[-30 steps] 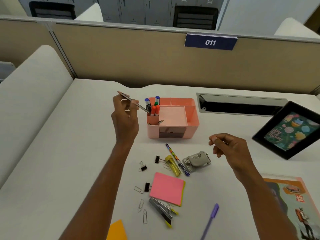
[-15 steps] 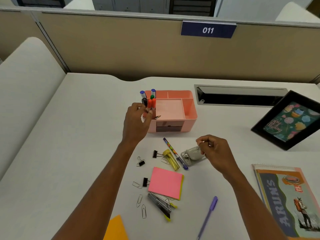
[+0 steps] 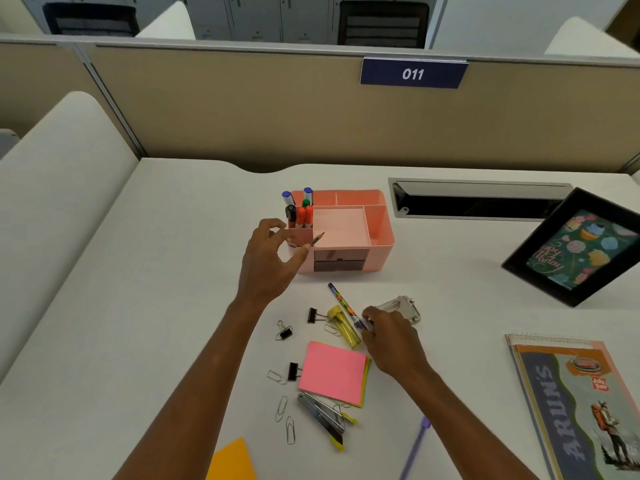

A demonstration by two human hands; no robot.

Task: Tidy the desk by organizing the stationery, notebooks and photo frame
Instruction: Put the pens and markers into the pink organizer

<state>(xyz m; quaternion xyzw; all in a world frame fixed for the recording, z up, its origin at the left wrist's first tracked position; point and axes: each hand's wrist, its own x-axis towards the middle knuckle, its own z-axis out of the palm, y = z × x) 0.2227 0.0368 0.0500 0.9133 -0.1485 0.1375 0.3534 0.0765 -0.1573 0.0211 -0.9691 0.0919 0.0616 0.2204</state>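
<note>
Nearest, still loose on the desk (image 3: 138, 306): purple pen (image 3: 415, 445), paper clips (image 3: 281, 408), stapler (image 3: 322, 415), pink sticky notes (image 3: 330, 370), binder clips (image 3: 284, 332), notebooks (image 3: 571, 410) lying flat at right. Mid-desk, the right hand (image 3: 388, 337) pinches the end of a patterned pen (image 3: 341, 301) beside a metal punch (image 3: 403, 308); the left hand (image 3: 268, 261), fingers spread and holding nothing, hangs just beside the pencil (image 3: 317, 240) slotted in the pink organizer (image 3: 346, 230). Farthest, markers (image 3: 303, 213) already stowed, photo frame (image 3: 578, 251) leaning unplaced; judged under half done.

bright even overhead light | soft shadows | wide-angle edge bend | slight blur
</note>
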